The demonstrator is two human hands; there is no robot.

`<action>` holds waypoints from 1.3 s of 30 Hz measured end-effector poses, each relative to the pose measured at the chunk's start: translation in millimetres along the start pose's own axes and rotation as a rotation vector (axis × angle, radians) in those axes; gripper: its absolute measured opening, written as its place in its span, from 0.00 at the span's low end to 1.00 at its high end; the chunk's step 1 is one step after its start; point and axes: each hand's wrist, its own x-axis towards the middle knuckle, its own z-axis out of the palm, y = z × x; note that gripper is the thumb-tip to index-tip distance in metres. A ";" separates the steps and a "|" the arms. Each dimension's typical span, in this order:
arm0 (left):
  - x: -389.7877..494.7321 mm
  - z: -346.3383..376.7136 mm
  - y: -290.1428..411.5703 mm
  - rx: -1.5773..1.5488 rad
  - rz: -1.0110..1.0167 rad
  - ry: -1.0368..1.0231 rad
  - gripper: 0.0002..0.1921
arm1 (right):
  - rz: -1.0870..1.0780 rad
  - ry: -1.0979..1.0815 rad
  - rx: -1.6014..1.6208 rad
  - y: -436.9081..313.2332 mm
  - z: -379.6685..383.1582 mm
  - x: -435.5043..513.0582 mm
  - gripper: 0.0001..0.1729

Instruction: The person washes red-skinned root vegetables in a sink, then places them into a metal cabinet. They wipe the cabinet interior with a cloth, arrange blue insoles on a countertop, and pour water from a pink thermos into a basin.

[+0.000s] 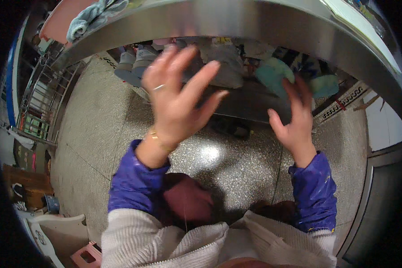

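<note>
My left hand [177,104] is raised with its fingers spread and nothing in it; motion blurs it. It wears a ring and a gold-coloured bracelet. Behind its fingers is a shelf [248,104] of footwear under a metal-edged counter [221,20]. Grey shoes [144,62] stand on the left of that shelf, and a crumpled greyish bag [226,67] lies mid-shelf. My right hand [296,127] has its thumb and fingers apart, the fingertips overlapping a green slipper [274,75] in the picture; whether they touch it I cannot tell. Another green slipper [325,85] is beside it.
A pink basin [62,21] and a grey-blue towel [87,23] are at the far left. A metal rack [50,90] stands on the terrazzo floor [87,140]. Dark footwear [231,129] lies under the shelf, and a pink plastic stool [87,256] is at lower left.
</note>
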 end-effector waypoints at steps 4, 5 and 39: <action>62.5 -73.4 -119.9 0.285 0.145 0.281 0.14 | -0.233 0.176 -0.109 -9.9 -4.3 -3.3 0.31; 92.8 -86.9 -173.3 0.219 0.077 0.112 0.15 | -0.311 0.258 -0.070 -12.6 -3.5 -2.9 0.29; -63.2 121.0 187.9 -0.917 -0.206 -0.417 0.24 | 0.704 -0.391 1.061 52.9 31.3 -81.7 0.19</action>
